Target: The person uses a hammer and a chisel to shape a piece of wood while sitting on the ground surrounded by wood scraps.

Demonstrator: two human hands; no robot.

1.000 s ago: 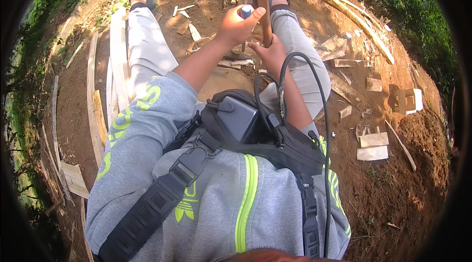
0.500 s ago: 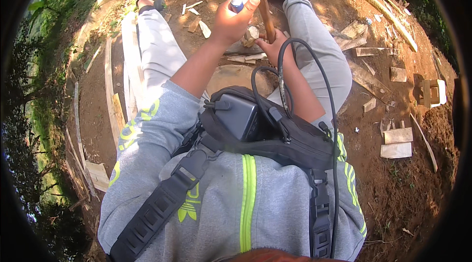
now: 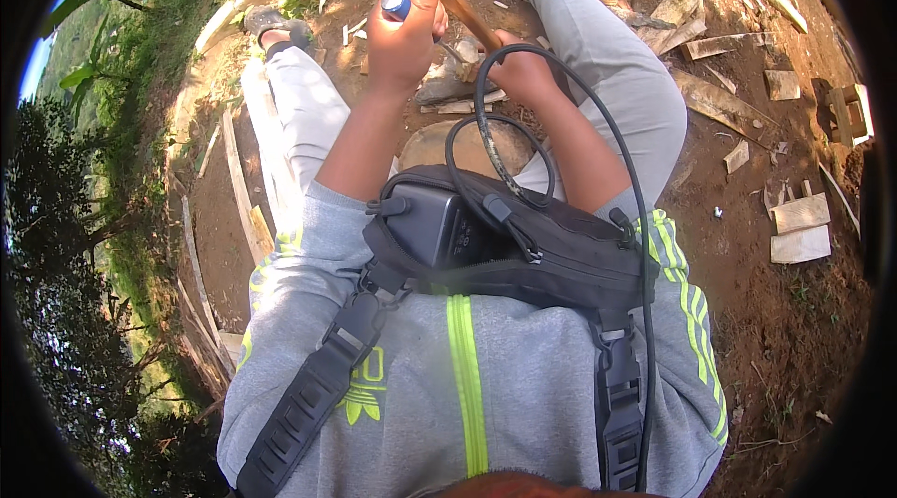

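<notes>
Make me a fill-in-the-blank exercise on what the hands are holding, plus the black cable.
1. The right hand grips a hammer whose handle is made of ____.
2. The left hand is closed around a tool whose handle end is coloured ____.
3. Of the two hands, the black cable loops nearer the ____ one.

Missing words: wood; blue; right

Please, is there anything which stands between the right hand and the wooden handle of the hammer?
Nothing visible does: the right hand holds the hammer's wooden handle directly. A black cable crosses in front of that hand in this view, but not between hand and handle.
</notes>
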